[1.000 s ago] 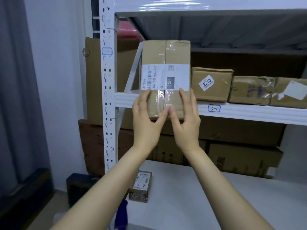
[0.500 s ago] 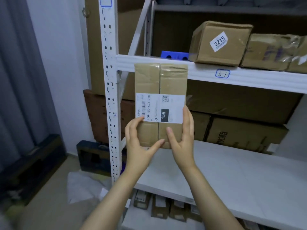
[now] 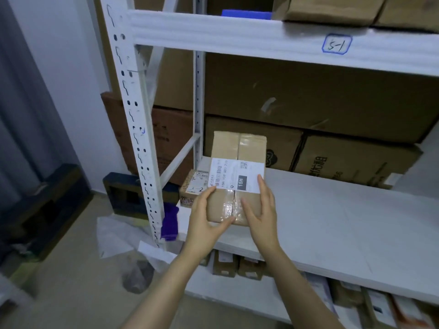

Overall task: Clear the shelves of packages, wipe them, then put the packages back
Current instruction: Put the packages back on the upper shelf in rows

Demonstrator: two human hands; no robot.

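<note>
box (image 3: 237,172) faced label-up, long axis toward the back of the shelf (image 3: 344,224); left hand (image 3: 205,225) and right hand (image 3: 262,218) clasped its near end.

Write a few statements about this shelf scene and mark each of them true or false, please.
1. Both the left hand and the right hand hold the package with the 15H label. True.
2. The package is on the upper shelf marked 5-1. False: it is down at the middle shelf, well below that beam.
3. A small box marked 3-2 lies just left of the package. True.
4. The right hand holds the purple cloth. False: the cloth hangs at the left front corner of the middle shelf, and no hand touches it.
</note>
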